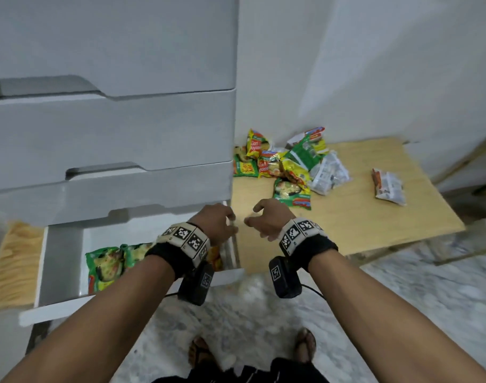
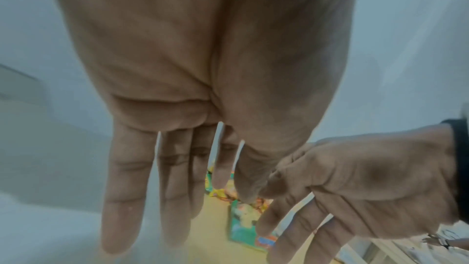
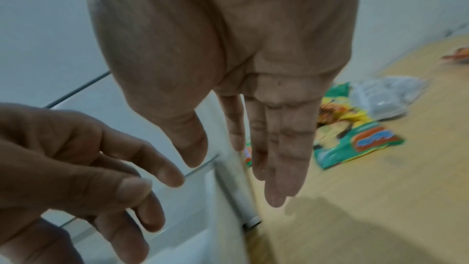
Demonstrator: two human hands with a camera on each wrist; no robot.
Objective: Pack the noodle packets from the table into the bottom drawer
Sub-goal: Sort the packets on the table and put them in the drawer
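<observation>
While both my hands hover empty: this is how things lie.
Left hand [image 1: 218, 221]: above the right edge of the bottom drawer [image 1: 56, 308], fingers [image 2: 127, 198] relaxed and nearly straight, holding nothing.
Right hand [image 1: 269, 218]: over the near left of the counter [image 1: 346, 222], fingers [image 3: 276, 168] loose and spread, holding nothing.
Noodle packets on counter [image 1: 287, 164]: a jumbled heap at the back left corner, pointing every which way; green, yellow and red wrappers, some showing pale printed backs.
Nearest packet [image 1: 293, 193]: green, flat, long axis running away from me.
Lone packet [image 1: 389, 186]: well apart to the right, long axis running away from me, pale back up.
Packet in drawer [image 1: 109, 265]: green, lying flat, long axis front to back; something orange lies just beside my left wrist.
</observation>
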